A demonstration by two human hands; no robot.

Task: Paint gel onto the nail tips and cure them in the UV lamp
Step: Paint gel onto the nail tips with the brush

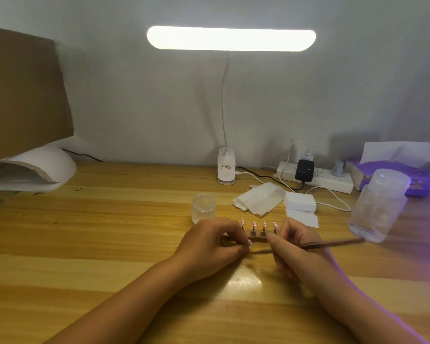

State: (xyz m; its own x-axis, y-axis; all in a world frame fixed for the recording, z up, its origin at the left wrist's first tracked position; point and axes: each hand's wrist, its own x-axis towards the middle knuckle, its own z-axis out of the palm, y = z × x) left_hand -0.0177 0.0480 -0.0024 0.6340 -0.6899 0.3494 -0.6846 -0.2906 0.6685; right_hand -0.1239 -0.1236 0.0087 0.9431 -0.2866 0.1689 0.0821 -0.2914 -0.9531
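Found holder [256,238] of nail tips [253,223] lying crosswise, pinched at its ends by left hand [209,240] and by right hand [293,244] gripping brush [333,243]; UV lamp [35,170] far left

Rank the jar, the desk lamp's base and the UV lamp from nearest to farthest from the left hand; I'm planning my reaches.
1. Jar: just beyond the left hand.
2. Desk lamp's base: farther back, by the wall.
3. UV lamp: far left, at the back.
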